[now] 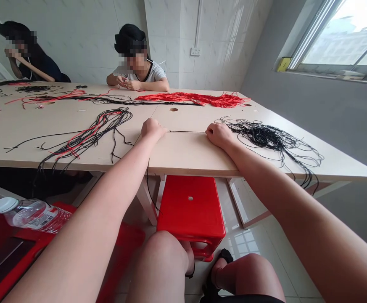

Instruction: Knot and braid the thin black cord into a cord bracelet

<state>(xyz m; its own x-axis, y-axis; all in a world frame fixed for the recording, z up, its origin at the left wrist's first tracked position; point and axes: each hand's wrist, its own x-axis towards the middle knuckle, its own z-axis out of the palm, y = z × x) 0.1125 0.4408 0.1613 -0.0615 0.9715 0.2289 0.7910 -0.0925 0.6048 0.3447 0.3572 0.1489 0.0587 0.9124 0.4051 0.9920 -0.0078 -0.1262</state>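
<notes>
A thin black cord (pixel 187 131) runs straight and taut between my two fists, just over the table near its front. My left hand (pixel 152 128) is closed on its left end, and a dark tail of cord hangs below that hand past the table edge. My right hand (pixel 219 134) is closed on the other end, beside a tangled heap of black cords (pixel 263 135). To the left of my left hand lies a looped bundle of black and red cords (pixel 98 128).
The pale wooden table (pixel 183 155) carries a pile of red cords (pixel 199 99) at the far side. Two people sit across it; one (pixel 139 75) handles red cord. A red stool (pixel 189 206) stands under the front edge, and a plastic bottle (pixel 35 214) lies at lower left.
</notes>
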